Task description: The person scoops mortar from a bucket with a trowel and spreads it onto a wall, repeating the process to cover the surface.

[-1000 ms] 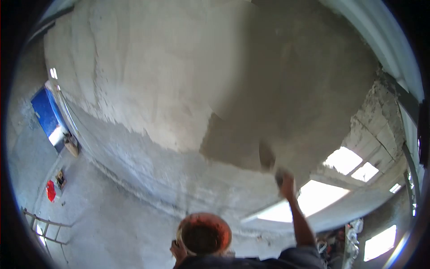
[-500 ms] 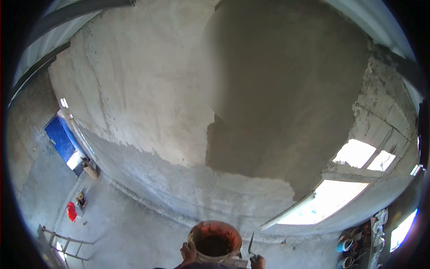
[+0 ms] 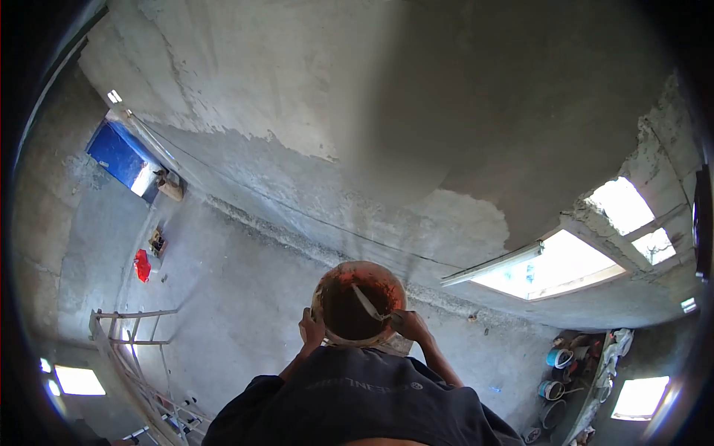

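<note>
A round orange-red bucket (image 3: 394,276), smeared with grey, is directly in front of my torso, with dark mortar (image 3: 348,316) inside it. My left hand (image 3: 312,327) is closed on the bucket's left rim. At the opposite rim my right hand (image 3: 409,325) is closed round the handle of a trowel (image 3: 365,302). The trowel's narrow pale blade points up and left over the bucket's mouth, above the mortar. My fingers partly hide its handle.
Ahead rises a wall with a darker damp plaster patch (image 3: 476,149). Window openings (image 3: 554,264) are at right. A wooden ladder or frame (image 3: 137,342) stands lower left. Beyond it are a red bag (image 3: 142,265) and a blue door (image 3: 119,157). Several buckets (image 3: 552,389) stand lower right.
The view has tilted down from the wall to the bucket and my torso. My right hand has brought the trowel from beside the bucket to over its mouth; the left stays at the rim.
</note>
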Demonstrator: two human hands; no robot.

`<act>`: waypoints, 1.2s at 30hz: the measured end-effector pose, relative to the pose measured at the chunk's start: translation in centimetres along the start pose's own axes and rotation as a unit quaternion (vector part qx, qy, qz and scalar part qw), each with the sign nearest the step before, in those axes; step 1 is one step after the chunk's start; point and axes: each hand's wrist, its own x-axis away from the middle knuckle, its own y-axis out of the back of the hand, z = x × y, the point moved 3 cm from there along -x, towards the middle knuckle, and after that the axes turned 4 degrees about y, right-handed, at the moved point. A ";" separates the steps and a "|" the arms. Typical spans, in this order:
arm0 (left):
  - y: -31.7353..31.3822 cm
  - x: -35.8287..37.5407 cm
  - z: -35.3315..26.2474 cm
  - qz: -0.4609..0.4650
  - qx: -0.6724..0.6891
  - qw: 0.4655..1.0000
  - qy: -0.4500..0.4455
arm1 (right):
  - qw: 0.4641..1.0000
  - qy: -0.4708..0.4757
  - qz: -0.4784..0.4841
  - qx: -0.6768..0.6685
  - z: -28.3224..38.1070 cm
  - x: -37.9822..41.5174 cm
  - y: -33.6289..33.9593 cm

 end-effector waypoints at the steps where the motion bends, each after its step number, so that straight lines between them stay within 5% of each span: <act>1: 0.0 0.1 -0.1 -0.011 -0.001 1.000 0.016 | 1.000 0.004 0.021 0.011 0.2 -0.2 0.0; 6: -1.0 0.9 -0.5 -0.071 0.028 0.997 0.035 | 0.999 0.024 0.014 0.019 -1.2 -0.8 -0.8; 8: -1.7 0.9 -0.1 -0.099 0.037 0.993 0.048 | 0.994 -0.067 0.042 -0.078 -1.0 -0.9 -0.6; 9: -1.8 0.8 0.0 -0.105 0.026 0.993 0.047 | 0.997 -0.007 -0.014 -0.071 -1.6 -1.0 -1.2; 10: -1.8 0.9 0.4 -0.111 0.013 0.993 0.047 | 0.997 -0.019 0.038 -0.070 -0.3 -0.9 -0.5; 12: -1.8 1.0 1.2 -0.121 0.011 0.992 0.035 | 0.971 0.170 -0.059 0.157 -6.4 -2.1 -5.6; 13: -1.8 1.0 1.7 -0.113 0.010 0.993 0.042 | 0.998 0.003 0.053 0.041 -4.8 -2.0 -4.5; 16: -1.1 1.8 2.3 -0.115 0.009 0.992 0.046 | 0.991 -0.111 0.071 0.010 -1.5 -1.2 -2.8; 21: -2.2 0.9 3.9 -0.101 -0.011 0.993 0.057 | 0.997 -0.082 -0.007 0.005 -4.3 -1.1 -4.9; 22: -3.2 0.2 4.8 -0.105 -0.027 0.992 0.069 | 0.984 -0.120 0.113 0.061 -5.6 -1.5 -5.4; 23: -5.4 -1.5 7.2 -0.090 0.044 0.993 0.060 | 0.987 -0.096 0.036 0.124 -9.6 -2.1 -8.2; 25: -5.6 -1.9 8.2 -0.096 0.045 0.994 0.008 | 0.968 -0.050 0.142 0.203 -9.0 -2.2 -7.8; 26: -2.1 0.3 1.8 -0.104 -0.003 0.994 0.024 | 0.984 -0.025 0.073 0.158 -8.5 -1.8 -7.1; 28: -1.3 0.6 -0.3 -0.092 0.010 0.995 -0.026 | 0.991 -0.020 -0.087 -0.100 -2.0 -0.8 -1.7; 30: -1.9 0.3 0.2 -0.090 -0.008 0.995 -0.030 | 0.977 -0.108 -0.067 -0.171 -1.2 -0.1 -0.6; 34: -1.8 -1.0 -1.2 -0.071 0.017 0.992 -0.107 | 0.957 -0.119 -0.091 -0.247 -3.7 0.8 -1.4; 36: -1.7 -1.1 -1.9 -0.054 0.006 0.991 -0.125 | 0.923 -0.174 -0.026 -0.343 -2.7 2.3 0.0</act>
